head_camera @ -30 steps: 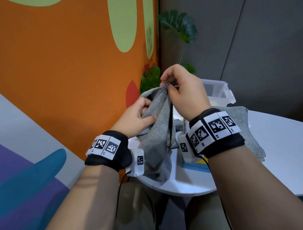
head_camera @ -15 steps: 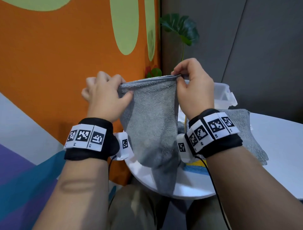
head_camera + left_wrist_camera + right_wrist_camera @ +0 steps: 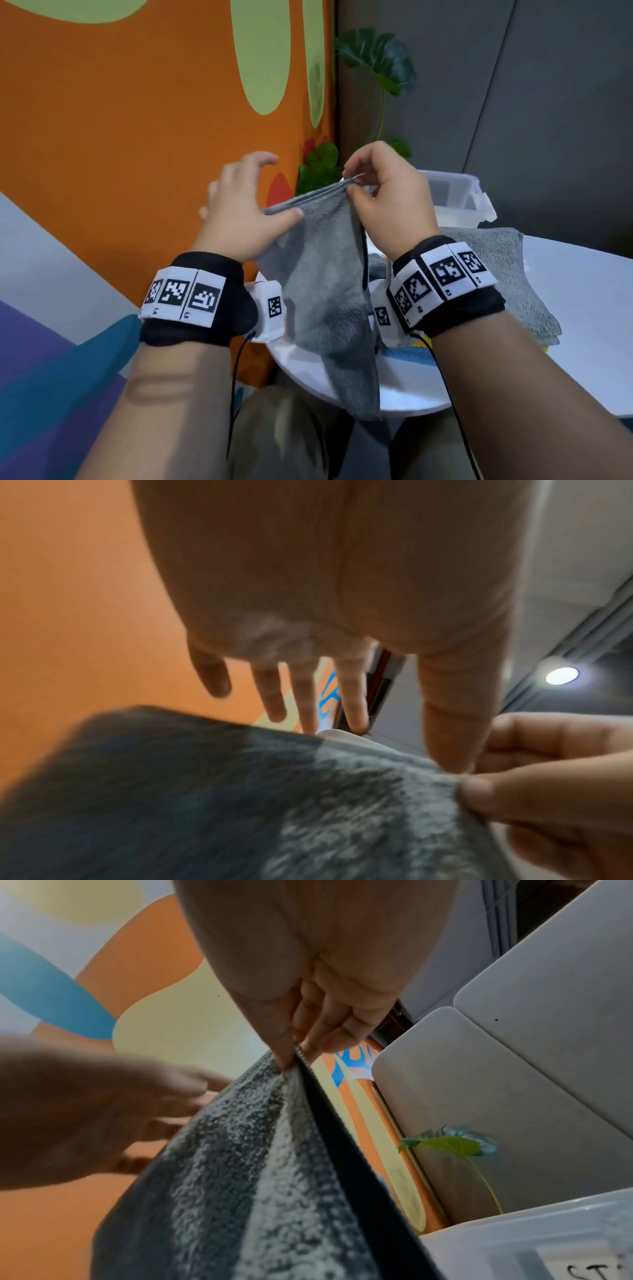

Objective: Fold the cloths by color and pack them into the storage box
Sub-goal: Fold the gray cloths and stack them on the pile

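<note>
A grey terry cloth [image 3: 325,291] hangs in front of me, over the near edge of the white table [image 3: 582,308]. My right hand [image 3: 352,183] pinches its top corner between thumb and fingers, and the right wrist view shows that pinch [image 3: 294,1053] on the hem. My left hand [image 3: 260,202] is beside it with fingers spread and straight. Only its thumb [image 3: 448,737] touches the cloth's top edge [image 3: 377,750]. The clear plastic storage box [image 3: 459,195] stands behind my right hand.
A folded grey cloth [image 3: 496,263] lies on the table right of my right wrist, with blue and yellow edges [image 3: 411,356] showing beneath. An orange wall [image 3: 137,137] is close on the left and a leafy plant [image 3: 376,61] stands behind the box.
Half a second ago both hands held the top edge stretched wide. My left hand has let go, opened its fingers and moved in toward the right hand, so the cloth now hangs narrower.
</note>
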`<state>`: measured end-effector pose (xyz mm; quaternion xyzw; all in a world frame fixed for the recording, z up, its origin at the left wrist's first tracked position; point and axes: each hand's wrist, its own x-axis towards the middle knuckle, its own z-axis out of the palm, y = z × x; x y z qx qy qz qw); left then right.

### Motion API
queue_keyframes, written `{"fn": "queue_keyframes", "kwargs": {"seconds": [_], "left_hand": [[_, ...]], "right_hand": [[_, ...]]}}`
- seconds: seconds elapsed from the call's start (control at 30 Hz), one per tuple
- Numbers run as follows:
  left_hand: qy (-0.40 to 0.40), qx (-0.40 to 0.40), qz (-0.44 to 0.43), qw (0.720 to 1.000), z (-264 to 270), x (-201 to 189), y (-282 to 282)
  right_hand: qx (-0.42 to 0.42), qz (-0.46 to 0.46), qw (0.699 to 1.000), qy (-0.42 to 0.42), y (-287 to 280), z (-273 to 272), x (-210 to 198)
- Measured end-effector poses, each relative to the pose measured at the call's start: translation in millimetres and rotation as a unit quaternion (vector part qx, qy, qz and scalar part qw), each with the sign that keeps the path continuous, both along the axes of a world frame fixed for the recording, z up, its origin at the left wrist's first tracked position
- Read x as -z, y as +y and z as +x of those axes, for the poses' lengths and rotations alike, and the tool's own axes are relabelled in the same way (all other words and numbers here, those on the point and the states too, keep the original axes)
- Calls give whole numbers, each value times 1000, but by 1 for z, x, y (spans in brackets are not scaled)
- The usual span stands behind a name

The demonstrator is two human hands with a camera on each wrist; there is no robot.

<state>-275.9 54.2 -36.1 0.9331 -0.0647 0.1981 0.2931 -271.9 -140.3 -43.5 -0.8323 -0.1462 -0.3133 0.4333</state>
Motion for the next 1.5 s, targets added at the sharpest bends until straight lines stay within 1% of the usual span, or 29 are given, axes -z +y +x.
{"fn": "queue_keyframes", "kwargs": {"seconds": [0.07, 0.1, 0.13, 0.2, 0.27, 0.33, 0.47, 0.57, 0.63, 0.73, 0.87, 0.93, 1.03, 1.1, 1.17, 1.23, 1.4, 1.5], "left_hand": [[21, 106, 19, 994, -3, -4, -12], [30, 139, 12, 990, -3, -5, -17], [35, 155, -5, 987, -2, -4, -21], [23, 146, -30, 989, 1, -2, -23], [11, 120, -12, 993, 4, 1, -21], [13, 112, 4, 994, 6, 2, -18], [-1, 111, -3, 994, 12, -2, -12], [-18, 122, 4, 992, 17, -15, -10], [-32, 134, 18, 990, 19, -26, -11], [-56, 146, 38, 987, 23, -41, -14], [-88, 153, 34, 984, 32, -60, -14], [-109, 152, 34, 982, 36, -70, -13], [-144, 152, 38, 977, 42, -86, -12], [-167, 151, 32, 974, 46, -99, -9], [-188, 146, 18, 971, 51, -112, -7], [-204, 141, 11, 969, 57, -122, -4], [-219, 124, -4, 968, 74, -136, 2], [-221, 104, -32, 969, 79, -141, 3]], "right_hand": [[-32, -2, 999, 10, 7, 0, 2], [-45, -1, 999, 18, 11, 0, 4], [-54, 1, 998, 24, 13, 1, 5], [-55, 5, 998, 23, 16, 1, 7], [-49, 11, 999, 11, 15, 1, 8], [-43, 6, 999, 12, 13, 1, 10], [-40, -35, 997, 62, 10, 2, 17], [-38, -51, 994, 92, 10, 1, 23], [-38, -52, 993, 96, 12, 1, 24], [-31, -88, 990, 103, 12, 1, 22], [-59, -85, 989, 109, 14, -7, 16], [-62, -115, 982, 135, 15, -6, 17], [-35, -195, 963, 182, 15, 0, 19], [-19, -223, 951, 212, 15, 4, 20], [-16, -229, 947, 226, 14, 6, 20], [-8, -236, 947, 219, 13, 7, 20], [54, -188, 963, 186, 8, 10, 17], [77, -219, 951, 205, 6, 9, 14]]}}
